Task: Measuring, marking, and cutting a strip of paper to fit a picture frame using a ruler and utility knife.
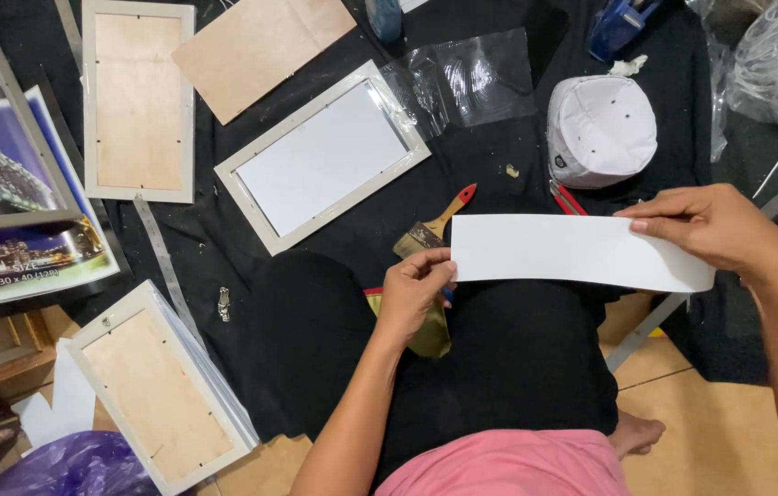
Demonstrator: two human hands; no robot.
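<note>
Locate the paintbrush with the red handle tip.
In the head view, the paintbrush lies on the black cloth mid-frame, just above the left hand, between the white-faced frame and the paper strip.

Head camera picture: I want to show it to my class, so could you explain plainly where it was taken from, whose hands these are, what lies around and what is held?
The camera sits on a seated person's head and looks down. Their own left hand and right hand hold a white paper strip by its two ends. On the black cloth lie pale picture frames, one with a white panel, one with its wooden back showing, also a paintbrush and a white cap.
</note>
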